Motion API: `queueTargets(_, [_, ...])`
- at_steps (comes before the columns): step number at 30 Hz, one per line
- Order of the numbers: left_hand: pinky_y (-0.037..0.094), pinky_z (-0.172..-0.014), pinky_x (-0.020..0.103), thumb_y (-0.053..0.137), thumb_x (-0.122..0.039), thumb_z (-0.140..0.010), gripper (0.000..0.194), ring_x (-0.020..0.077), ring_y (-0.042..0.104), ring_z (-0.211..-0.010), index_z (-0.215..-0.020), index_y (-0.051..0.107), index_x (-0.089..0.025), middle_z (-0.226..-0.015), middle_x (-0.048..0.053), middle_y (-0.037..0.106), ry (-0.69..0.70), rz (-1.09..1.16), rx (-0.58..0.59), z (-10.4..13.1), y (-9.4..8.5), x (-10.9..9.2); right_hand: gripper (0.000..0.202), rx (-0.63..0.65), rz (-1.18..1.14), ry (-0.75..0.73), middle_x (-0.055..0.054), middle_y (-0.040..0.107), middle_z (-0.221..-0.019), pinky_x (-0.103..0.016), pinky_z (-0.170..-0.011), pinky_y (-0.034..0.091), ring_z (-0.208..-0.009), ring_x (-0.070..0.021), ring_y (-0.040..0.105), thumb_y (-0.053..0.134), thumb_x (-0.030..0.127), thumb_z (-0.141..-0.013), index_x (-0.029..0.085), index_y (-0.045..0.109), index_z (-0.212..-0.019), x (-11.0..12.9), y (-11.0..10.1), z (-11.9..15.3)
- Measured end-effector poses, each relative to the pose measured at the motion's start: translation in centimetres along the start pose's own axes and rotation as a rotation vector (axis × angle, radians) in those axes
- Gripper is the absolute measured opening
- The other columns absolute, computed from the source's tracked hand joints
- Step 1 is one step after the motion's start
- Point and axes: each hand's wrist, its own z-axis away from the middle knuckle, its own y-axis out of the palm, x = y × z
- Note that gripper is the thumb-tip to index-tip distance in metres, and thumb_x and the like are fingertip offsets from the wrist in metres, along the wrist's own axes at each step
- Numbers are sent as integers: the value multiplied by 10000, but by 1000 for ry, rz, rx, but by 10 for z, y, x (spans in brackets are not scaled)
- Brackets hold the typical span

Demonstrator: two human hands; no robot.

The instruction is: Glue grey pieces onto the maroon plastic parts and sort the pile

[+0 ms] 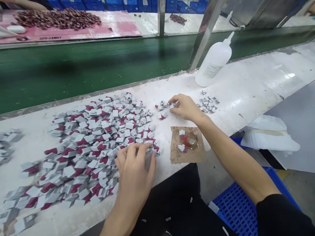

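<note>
A large pile of small grey and maroon plastic pieces (108,131) covers the left of the white table. My left hand (135,170) reaches over the pile's right edge, fingers bent and thumb close by, closed on one of these pieces (149,142). Farther back, my right hand (185,106) pinches a small grey piece (172,105) beside a little cluster of pieces (161,105). Between my arms lies a brown cardboard square (176,157) with a wet patch, a red and clear round thing (190,141) and two pieces on it.
A white squeeze bottle (214,62) stands behind my right hand. Small grey parts (209,104) lie to its right. A green conveyor belt (86,68) runs behind the table. Across it, dark pieces (56,19) are heaped on pink sheeting. A blue crate (236,203) sits below, at right.
</note>
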Motion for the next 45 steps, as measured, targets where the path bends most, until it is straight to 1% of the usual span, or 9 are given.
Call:
queueTargets(11, [426,-1021,483,639,-207,-1077,221,292,524,-1160,-1287,671,-271,-1217,80,665,7,109,-18,0,-2,-1,267,65,-151,-15,-101,849,-1231,-461,-941,623,-790,-208,724,738,308,-1002,193,833,-1224,-5,-15,22])
queueTargets(17, [417,-1008,477,644,-203,-1077,222,291,505,-1151,-1286,659,-275,-1209,78,661,30,95,-28,4,-4,-2,529,62,-68,-162,-117,700,-1559,-456,-1105,584,-1060,-225,744,611,48,-964,213,765,-1442,6,-1,-19])
queueTargets(21, [411,-1022,469,632,-181,-1081,224,286,502,-1166,-1286,645,-272,-1234,78,666,17,108,-11,5,-7,-5,377,147,27,-192,-138,744,-1356,-464,-1106,577,-1110,-268,729,685,62,-918,185,834,-1242,9,7,-36])
queueTargets(25, [407,-1013,463,635,-180,-1078,232,289,507,-1170,-1290,645,-271,-1224,79,666,26,104,-18,6,-7,-2,365,111,-3,-173,-112,756,-1297,-433,-983,605,-979,-245,724,708,67,-844,187,805,-1174,2,-3,-29])
queueTargets(29, [408,-1008,452,644,-177,-1070,238,285,513,-1163,-1289,645,-273,-1220,71,666,35,119,-33,6,-5,2,432,229,-158,-139,-105,766,-1390,-407,-836,630,-878,-221,729,717,117,-833,207,753,-1253,-4,-13,-15])
queueTargets(35, [411,-1048,466,644,-170,-1074,234,279,519,-1173,-1285,638,-269,-1235,75,660,24,138,-10,6,-5,-1,498,289,-267,-143,-103,741,-1469,-406,-860,620,-890,-203,738,648,123,-871,219,731,-1353,2,-13,-8])
queueTargets(38, [425,-1032,477,639,-177,-1078,225,287,525,-1176,-1286,636,-264,-1238,88,663,26,124,-14,7,-4,-1,353,214,-141,-231,-105,729,-1375,-450,-963,594,-927,-216,706,675,185,-914,221,798,-1242,7,-12,-8])
queueTargets(42, [447,-1045,496,656,-150,-1061,247,301,528,-1193,-1292,649,-238,-1265,124,659,65,81,-43,12,4,-3,271,274,-8,-410,-102,668,-1360,-509,-1159,512,-1284,-334,621,876,291,-849,273,861,-1118,16,-4,-6])
queueTargets(45, [439,-1072,506,710,-108,-1014,312,328,522,-1262,-1308,677,-208,-1359,168,648,120,8,-120,18,17,-5,113,335,-14,-399,-89,711,-1246,-460,-1060,551,-1193,-308,658,877,333,-893,275,870,-990,22,1,-9])
